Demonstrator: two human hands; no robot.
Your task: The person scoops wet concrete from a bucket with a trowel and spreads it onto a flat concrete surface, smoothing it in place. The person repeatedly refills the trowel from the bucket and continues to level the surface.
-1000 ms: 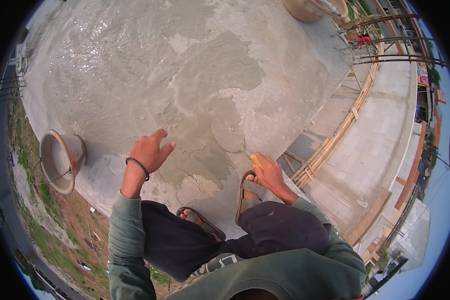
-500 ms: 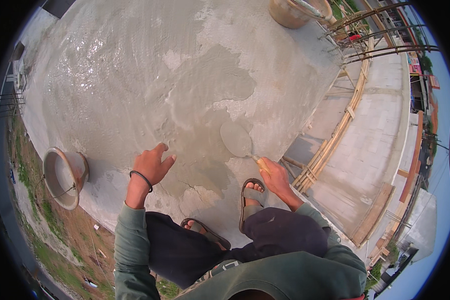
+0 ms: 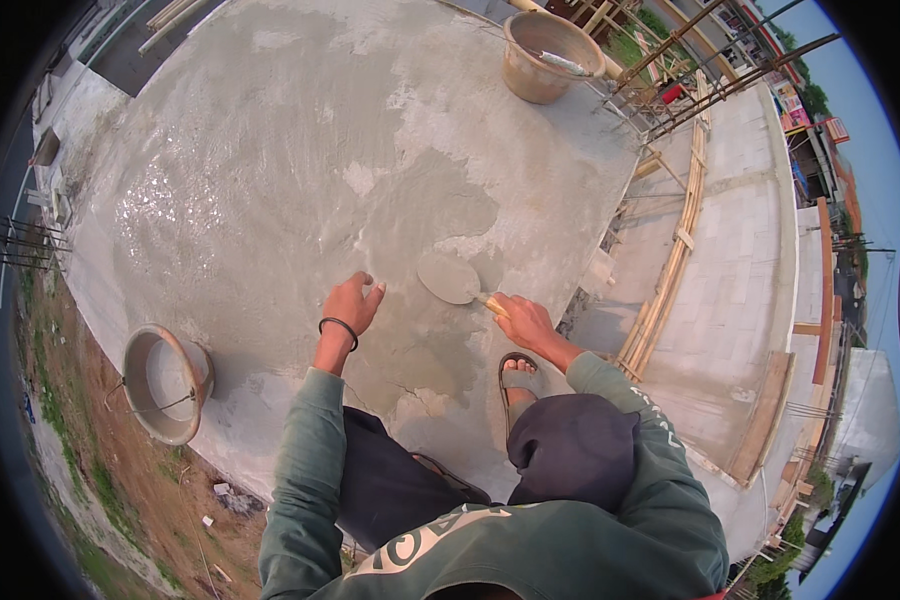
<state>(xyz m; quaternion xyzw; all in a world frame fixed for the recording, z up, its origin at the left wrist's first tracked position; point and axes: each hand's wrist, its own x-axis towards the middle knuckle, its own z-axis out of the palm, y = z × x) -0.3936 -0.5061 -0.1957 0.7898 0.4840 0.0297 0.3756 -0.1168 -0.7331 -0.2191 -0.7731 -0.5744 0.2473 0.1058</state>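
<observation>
Fingers of the right hand (image 3: 523, 322) are wrapping around the yellow handle of a trowel (image 3: 451, 278), whose flat rounded blade is lying on the wet cement slab (image 3: 270, 150), just ahead of the hand. Fingers of the left hand (image 3: 352, 303) are bending loosely and holding nothing, their tips pressing on the slab to the left of the trowel; a dark band is circling that wrist. Behind the hands, a sandalled foot (image 3: 518, 376) is standing on the grey surface, and green sleeves are reaching forward. Off to the left a round metal pan (image 3: 163, 383) is sitting at the slab's edge. Far ahead, a tan bucket (image 3: 548, 55) is standing near wooden poles
</observation>
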